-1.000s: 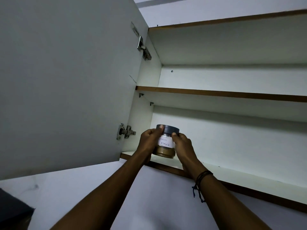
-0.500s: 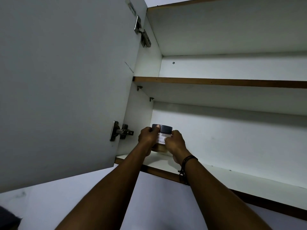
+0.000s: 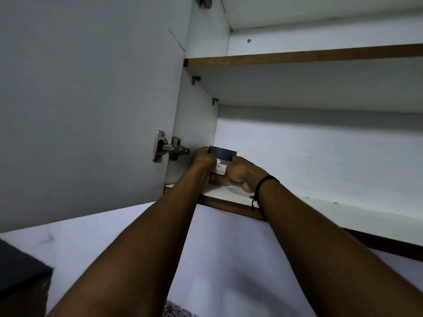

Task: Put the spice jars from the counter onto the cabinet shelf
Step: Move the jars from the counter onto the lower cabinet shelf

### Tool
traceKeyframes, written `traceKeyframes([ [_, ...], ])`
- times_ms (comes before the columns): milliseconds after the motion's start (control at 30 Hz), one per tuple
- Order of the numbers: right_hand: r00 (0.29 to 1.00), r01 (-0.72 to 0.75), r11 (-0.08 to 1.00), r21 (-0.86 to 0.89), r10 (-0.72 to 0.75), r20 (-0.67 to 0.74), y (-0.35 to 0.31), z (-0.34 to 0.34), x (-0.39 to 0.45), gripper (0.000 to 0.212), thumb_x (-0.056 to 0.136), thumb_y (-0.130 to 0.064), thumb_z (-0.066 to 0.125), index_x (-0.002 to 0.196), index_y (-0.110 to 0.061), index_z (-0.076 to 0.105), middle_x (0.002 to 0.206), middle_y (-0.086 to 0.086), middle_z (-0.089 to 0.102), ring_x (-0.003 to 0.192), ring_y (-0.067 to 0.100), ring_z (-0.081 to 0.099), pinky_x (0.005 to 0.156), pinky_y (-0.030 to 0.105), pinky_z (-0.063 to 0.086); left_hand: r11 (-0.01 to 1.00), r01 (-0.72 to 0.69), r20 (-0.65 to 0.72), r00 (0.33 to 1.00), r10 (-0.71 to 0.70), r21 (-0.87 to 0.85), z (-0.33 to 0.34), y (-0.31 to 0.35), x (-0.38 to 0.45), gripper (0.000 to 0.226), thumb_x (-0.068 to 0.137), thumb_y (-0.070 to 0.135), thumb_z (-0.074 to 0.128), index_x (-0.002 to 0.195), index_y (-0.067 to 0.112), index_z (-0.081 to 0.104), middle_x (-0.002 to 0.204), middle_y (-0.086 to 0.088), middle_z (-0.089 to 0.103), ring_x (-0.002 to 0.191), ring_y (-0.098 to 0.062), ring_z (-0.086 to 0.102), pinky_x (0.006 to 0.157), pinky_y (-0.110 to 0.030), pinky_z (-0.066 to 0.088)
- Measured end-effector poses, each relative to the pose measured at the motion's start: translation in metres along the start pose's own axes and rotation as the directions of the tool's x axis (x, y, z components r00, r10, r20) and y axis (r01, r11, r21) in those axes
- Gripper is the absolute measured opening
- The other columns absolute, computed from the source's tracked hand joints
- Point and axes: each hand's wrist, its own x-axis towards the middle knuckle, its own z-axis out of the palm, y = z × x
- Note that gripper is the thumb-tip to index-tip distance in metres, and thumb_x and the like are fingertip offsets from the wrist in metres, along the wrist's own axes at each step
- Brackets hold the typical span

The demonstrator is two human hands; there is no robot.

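1. Nearest the camera, two bare forearms reach up and forward; a dark cord bracelet [image 3: 263, 186] sits on the right wrist.
2. The left hand [image 3: 202, 160] grips the left side of a small clear glass spice jar with a dark grey lid and a white handwritten label [image 3: 220, 165], fingers curled round it and a fingertip against the lid.
3. The right hand [image 3: 243, 173] grips the jar's right side, fingers wrapped round the glass.
4. The jar stands upright at the far left of the white bottom cabinet shelf with a brown wooden front edge [image 3: 231, 205], close to the cabinet's left wall. Its base appears to rest on the shelf, though the hands hide most of the contact.
5. Brown powder shows in the lower part of the jar.
6. To the left, the white cabinet door [image 3: 87, 106] stands open on a metal hinge [image 3: 170, 149].
7. Above, a second white shelf with a brown edge [image 3: 297, 57] spans the cabinet.
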Motion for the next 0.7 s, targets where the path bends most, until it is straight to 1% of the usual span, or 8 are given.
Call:
traceKeyframes([
  [100,1.0,-0.015,0.996,-0.092,0.017,0.018,-0.003,-0.001,-0.005,0.017,0.093,0.008,0.043,0.097,-0.003,0.056,0.083,0.009,0.054,0.07,0.018,0.05,0.052,0.018,0.038,1.0,0.019,0.013,1.0,-0.019,-0.011,-0.003,-0.004,-0.001,0.031,0.091,-0.008,0.042,0.093,0.012,0.065,0.1,-0.016,0.071,0.083,-0.029,0.069,0.083,-0.041,0.058],
  [167,1.0,-0.015,0.99,-0.14,0.018,0.023,-0.003,0.001,-0.008,0.02,0.092,0.009,0.044,0.083,-0.007,0.051,0.072,0.004,0.048,0.061,0.014,0.043,0.043,0.016,0.033,0.999,0.04,0.012,0.999,-0.04,0.004,-0.003,-0.005,-0.004,0.027,0.094,-0.006,0.044,0.096,0.011,0.064,0.1,-0.016,0.069,0.086,-0.03,0.069,0.087,-0.042,0.058],
  [267,0.999,-0.017,0.991,-0.133,0.022,0.041,-0.001,0.002,-0.012,0.021,0.092,0.009,0.044,0.087,-0.008,0.054,0.072,0.004,0.047,0.062,0.015,0.043,0.051,0.02,0.033,0.998,0.06,0.002,0.998,-0.06,0.024,-0.003,-0.003,-0.012,0.022,0.097,-0.002,0.045,0.096,0.011,0.062,0.093,-0.013,0.068,0.078,-0.025,0.066,0.079,-0.036,0.057],
  [400,0.998,0.051,0.993,-0.108,-0.046,0.044,0.004,0.002,-0.017,0.027,0.095,0.006,0.042,0.112,0.0,0.062,0.088,0.007,0.061,0.079,0.02,0.054,0.064,0.02,0.04,0.994,0.056,-0.005,0.998,-0.056,0.099,-0.003,-0.001,-0.026,0.014,0.096,0.003,0.051,0.102,0.01,0.062,0.086,-0.008,0.066,0.071,-0.02,0.063,0.065,-0.026,0.051],
  [500,0.994,0.108,0.994,-0.002,-0.108,0.007,0.004,0.0,-0.03,0.027,0.094,0.007,0.045,0.097,-0.014,0.061,0.084,-0.007,0.061,0.08,0.011,0.058,0.075,0.015,0.046,0.985,0.032,0.017,0.999,-0.036,0.17,-0.005,0.004,-0.037,0.025,0.092,0.004,0.059,0.117,0.004,0.062,0.107,-0.015,0.067,0.097,-0.031,0.067,0.083,-0.033,0.056],
  [533,0.992,0.123,0.992,0.002,-0.123,0.005,0.003,-0.001,-0.037,0.029,0.093,0.008,0.047,0.087,-0.016,0.061,0.082,-0.011,0.061,0.079,0.007,0.058,0.074,0.01,0.046,0.978,0.017,0.028,0.999,-0.024,0.209,-0.007,0.007,-0.042,0.029,0.091,0.005,0.06,0.12,0.003,0.061,0.11,-0.015,0.067,0.102,-0.033,0.066,0.085,-0.034,0.055],
  [600,0.991,0.134,0.991,-0.025,-0.134,0.001,0.0,-0.003,-0.053,0.034,0.09,0.008,0.053,0.072,-0.021,0.058,0.074,-0.013,0.059,0.067,-0.001,0.056,0.052,0.0,0.04,0.962,-0.021,0.032,0.999,0.013,0.274,-0.011,0.013,-0.057,0.027,0.091,0.006,0.058,0.117,0.002,0.063,0.112,-0.018,0.067,0.099,-0.032,0.065,0.079,-0.031,0.053],
  [700,0.984,0.165,0.984,-0.07,-0.169,-0.051,-0.004,-0.006,-0.071,0.035,0.086,0.002,0.06,0.065,-0.024,0.052,0.066,-0.011,0.053,0.055,0.0,0.051,0.039,0.003,0.032,0.945,-0.11,0.019,0.994,0.109,0.308,-0.018,0.022,-0.084,0.014,0.091,0.008,0.053,0.097,0.008,0.065,0.102,-0.016,0.068,0.081,-0.025,0.059,0.058,-0.025,0.039],
])
